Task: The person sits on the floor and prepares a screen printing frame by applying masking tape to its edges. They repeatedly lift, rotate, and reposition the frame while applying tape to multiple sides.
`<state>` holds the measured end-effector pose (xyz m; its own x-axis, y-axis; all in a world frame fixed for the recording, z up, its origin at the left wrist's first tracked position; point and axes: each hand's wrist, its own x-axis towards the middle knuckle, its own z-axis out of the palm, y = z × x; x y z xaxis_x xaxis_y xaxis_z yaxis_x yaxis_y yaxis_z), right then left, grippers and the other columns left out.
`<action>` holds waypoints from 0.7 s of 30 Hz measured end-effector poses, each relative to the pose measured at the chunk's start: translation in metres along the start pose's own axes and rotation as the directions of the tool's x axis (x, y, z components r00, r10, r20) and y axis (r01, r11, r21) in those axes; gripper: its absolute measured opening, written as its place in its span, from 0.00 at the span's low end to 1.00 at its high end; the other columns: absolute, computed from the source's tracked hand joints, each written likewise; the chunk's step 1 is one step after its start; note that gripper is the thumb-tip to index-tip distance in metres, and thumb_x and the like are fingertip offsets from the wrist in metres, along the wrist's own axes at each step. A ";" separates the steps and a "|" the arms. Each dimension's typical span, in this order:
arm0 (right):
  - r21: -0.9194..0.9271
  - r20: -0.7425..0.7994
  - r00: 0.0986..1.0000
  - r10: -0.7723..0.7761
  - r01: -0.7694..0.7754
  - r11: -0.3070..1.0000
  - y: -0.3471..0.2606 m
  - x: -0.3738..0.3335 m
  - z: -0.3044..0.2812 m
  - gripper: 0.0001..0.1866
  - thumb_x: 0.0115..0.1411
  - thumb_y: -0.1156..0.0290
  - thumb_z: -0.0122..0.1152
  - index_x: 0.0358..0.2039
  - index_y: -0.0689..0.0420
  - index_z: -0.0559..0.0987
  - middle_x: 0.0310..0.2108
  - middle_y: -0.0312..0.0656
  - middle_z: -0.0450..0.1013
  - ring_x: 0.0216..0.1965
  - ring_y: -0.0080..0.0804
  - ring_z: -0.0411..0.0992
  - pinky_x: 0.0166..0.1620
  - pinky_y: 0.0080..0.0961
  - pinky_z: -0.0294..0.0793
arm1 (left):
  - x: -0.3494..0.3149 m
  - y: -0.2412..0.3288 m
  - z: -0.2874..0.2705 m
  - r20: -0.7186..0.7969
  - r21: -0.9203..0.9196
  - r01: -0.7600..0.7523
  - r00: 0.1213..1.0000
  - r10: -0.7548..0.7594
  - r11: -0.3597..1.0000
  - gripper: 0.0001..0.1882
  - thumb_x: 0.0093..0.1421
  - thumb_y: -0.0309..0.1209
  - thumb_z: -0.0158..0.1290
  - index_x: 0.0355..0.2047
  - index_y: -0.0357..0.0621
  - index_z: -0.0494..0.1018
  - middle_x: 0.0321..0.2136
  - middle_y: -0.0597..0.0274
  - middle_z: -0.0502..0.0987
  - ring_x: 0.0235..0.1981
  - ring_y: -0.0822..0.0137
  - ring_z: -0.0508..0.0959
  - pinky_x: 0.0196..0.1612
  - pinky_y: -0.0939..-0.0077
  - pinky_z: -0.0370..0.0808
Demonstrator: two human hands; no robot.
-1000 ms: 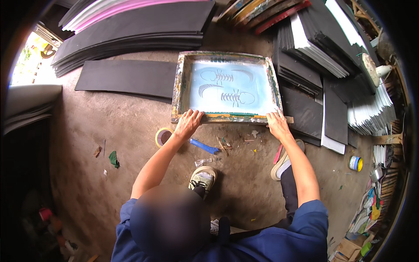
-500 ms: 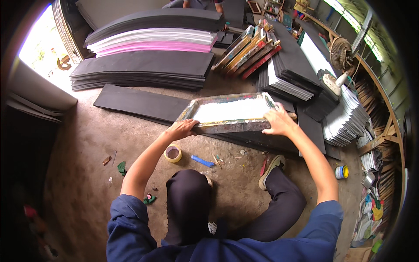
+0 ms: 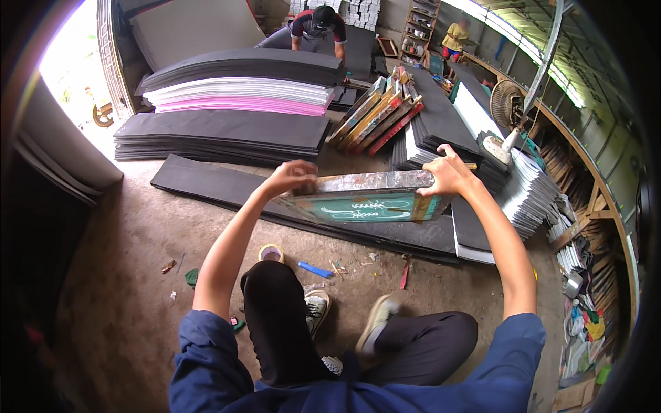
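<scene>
A screen-printing frame [image 3: 375,205] is tipped up before me, its green underside with a white script-like design facing me. Its worn, paint-stained rim runs along the top. My right hand [image 3: 449,173] grips the right end, thumb against the near side. At the left end is my left hand [image 3: 292,177], fingers curled at the corner and slightly blurred. Below the frame lies a long stack of black foam sheets [image 3: 206,180]. The inside of the frame is hidden from me.
Several more screen frames [image 3: 379,113] lean together beyond. Stacked black sheets [image 3: 220,131], pink sheets [image 3: 241,104] and a standing fan [image 3: 506,107] surround the spot. A tape roll [image 3: 270,253] and blue strip [image 3: 315,268] lie on the floor. A co-worker [image 3: 318,31] bends at the back.
The screen-printing frame has tipped from nearly flat, with its white inside showing, to its green underside facing me. Both hands have risen with it. My right-side foot has shifted left, and the view has tilted up.
</scene>
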<state>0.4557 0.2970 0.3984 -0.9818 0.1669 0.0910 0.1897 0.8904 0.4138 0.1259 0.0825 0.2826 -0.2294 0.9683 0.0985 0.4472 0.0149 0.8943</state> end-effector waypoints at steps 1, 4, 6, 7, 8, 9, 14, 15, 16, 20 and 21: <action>0.015 -0.023 1.000 0.012 -0.012 1.000 0.001 0.002 -0.004 0.33 0.41 0.36 0.54 0.25 0.59 0.78 0.19 0.46 0.74 0.28 0.34 0.75 0.57 0.41 0.51 | 0.003 0.005 0.003 -0.310 0.021 -0.141 0.940 0.140 0.990 0.20 0.49 0.39 0.58 0.41 0.44 0.73 0.35 0.57 0.75 0.41 0.65 0.72 0.45 0.71 0.68; -0.002 0.077 0.993 0.094 -0.095 0.996 -0.005 0.002 -0.018 0.32 0.40 0.38 0.56 0.25 0.61 0.78 0.20 0.45 0.74 0.28 0.36 0.74 0.56 0.41 0.51 | 0.009 0.033 0.048 -0.880 -0.114 0.112 0.451 -0.153 0.987 0.29 0.46 0.42 0.59 0.46 0.45 0.66 0.50 0.50 0.61 0.54 0.55 0.57 0.53 0.60 0.59; -0.031 0.054 0.993 0.109 -0.107 0.994 -0.001 -0.007 -0.011 0.32 0.40 0.38 0.57 0.24 0.60 0.78 0.19 0.46 0.74 0.27 0.37 0.74 0.57 0.42 0.50 | 0.008 0.069 0.090 -0.628 -0.633 0.118 0.500 -0.597 0.765 0.44 0.42 0.47 0.62 0.55 0.46 0.53 0.54 0.44 0.52 0.54 0.50 0.57 0.55 0.55 0.58; -0.031 0.020 0.994 0.104 -0.104 0.994 -0.003 -0.003 -0.007 0.32 0.40 0.38 0.57 0.24 0.60 0.78 0.18 0.46 0.74 0.26 0.37 0.74 0.57 0.42 0.50 | 0.013 0.070 0.105 -0.571 -0.663 0.216 0.473 -0.671 0.717 0.50 0.41 0.50 0.62 0.57 0.46 0.48 0.55 0.44 0.51 0.56 0.50 0.55 0.55 0.50 0.57; -0.022 -0.033 0.995 0.091 -0.092 0.996 -0.007 0.000 -0.008 0.32 0.39 0.38 0.56 0.22 0.60 0.78 0.18 0.46 0.74 0.26 0.36 0.74 0.58 0.44 0.49 | 0.022 0.065 0.115 -0.513 -0.686 0.308 0.438 -0.738 0.659 0.55 0.40 0.53 0.63 0.59 0.45 0.42 0.56 0.44 0.50 0.57 0.49 0.53 0.55 0.46 0.55; -0.080 -0.053 0.995 0.081 -0.085 0.993 -0.017 0.007 -0.008 0.32 0.39 0.38 0.56 0.22 0.60 0.78 0.18 0.45 0.73 0.26 0.35 0.74 0.58 0.44 0.48 | 0.034 0.047 0.118 -0.367 -0.750 0.335 0.507 -0.780 0.571 0.54 0.42 0.52 0.61 0.60 0.44 0.41 0.57 0.46 0.48 0.58 0.48 0.52 0.54 0.45 0.60; -0.197 -0.134 0.990 0.036 -0.062 0.978 -0.056 0.001 0.012 0.30 0.36 0.41 0.60 0.23 0.60 0.77 0.18 0.44 0.73 0.27 0.36 0.73 0.57 0.48 0.50 | 0.067 0.030 0.160 0.064 -0.957 0.247 0.691 -0.720 0.152 0.45 0.50 0.50 0.56 0.58 0.40 0.46 0.57 0.49 0.52 0.55 0.48 0.60 0.50 0.43 0.67; -0.177 -0.176 0.984 0.011 -0.042 0.983 -0.066 0.007 0.011 0.29 0.36 0.42 0.61 0.22 0.60 0.77 0.18 0.44 0.73 0.27 0.35 0.72 0.57 0.48 0.51 | 0.078 0.004 0.158 0.054 -0.955 0.242 0.707 -0.705 0.171 0.43 0.51 0.49 0.55 0.57 0.39 0.48 0.56 0.50 0.55 0.53 0.49 0.62 0.49 0.44 0.67; -0.176 -0.177 0.984 0.011 -0.043 0.983 -0.070 0.005 0.016 0.29 0.36 0.42 0.61 0.22 0.60 0.77 0.18 0.44 0.73 0.25 0.35 0.72 0.57 0.47 0.51 | 0.083 -0.002 0.168 0.052 -0.958 0.237 0.703 -0.709 0.164 0.46 0.50 0.45 0.57 0.57 0.41 0.38 0.54 0.49 0.57 0.50 0.51 0.65 0.46 0.46 0.70; -0.112 -0.152 0.987 0.052 -0.070 0.991 -0.088 -0.008 0.035 0.27 0.36 0.44 0.63 0.21 0.60 0.77 0.17 0.43 0.73 0.24 0.33 0.72 0.57 0.44 0.51 | 0.077 -0.015 0.196 -0.047 -0.952 0.225 0.563 -0.825 0.208 0.63 0.46 0.32 0.60 0.56 0.45 0.12 0.50 0.45 0.63 0.44 0.55 0.72 0.41 0.54 0.75; -0.096 -0.141 0.987 0.078 -0.092 0.991 -0.088 -0.011 0.035 0.28 0.36 0.44 0.63 0.21 0.60 0.77 0.18 0.43 0.73 0.25 0.33 0.72 0.56 0.43 0.52 | 0.083 -0.024 0.198 -0.060 -0.915 0.295 0.571 -0.819 0.273 0.54 0.49 0.33 0.57 0.56 0.43 0.22 0.50 0.48 0.63 0.45 0.57 0.70 0.43 0.54 0.73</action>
<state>0.4494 0.2313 0.3289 -0.9526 0.1742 0.2493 0.2791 0.8265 0.4888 0.2671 0.2120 0.1830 -0.5492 0.5257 -0.6496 -0.7369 0.0619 0.6732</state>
